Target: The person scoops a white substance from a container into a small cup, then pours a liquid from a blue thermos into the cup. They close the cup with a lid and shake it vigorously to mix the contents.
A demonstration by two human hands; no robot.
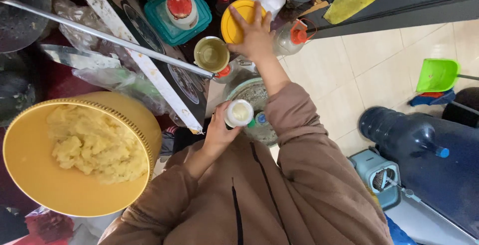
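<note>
My right hand reaches forward and grips a round yellow lid, fingers spread over its edge. Just left of it stands an open jar of yellowish oil. My left hand is closer to my body and holds a small white open jar with a pale content. Below both hands lies a grey round pot, partly hidden by my brown sleeve. A big yellow bowl with mashed yellow dough sits at the left.
A teal box with a red-capped jar stands at the back. A metal rod and white board cross the left. A clear red-capped bottle, large dark blue water jug, green dustpan and tiled floor lie right.
</note>
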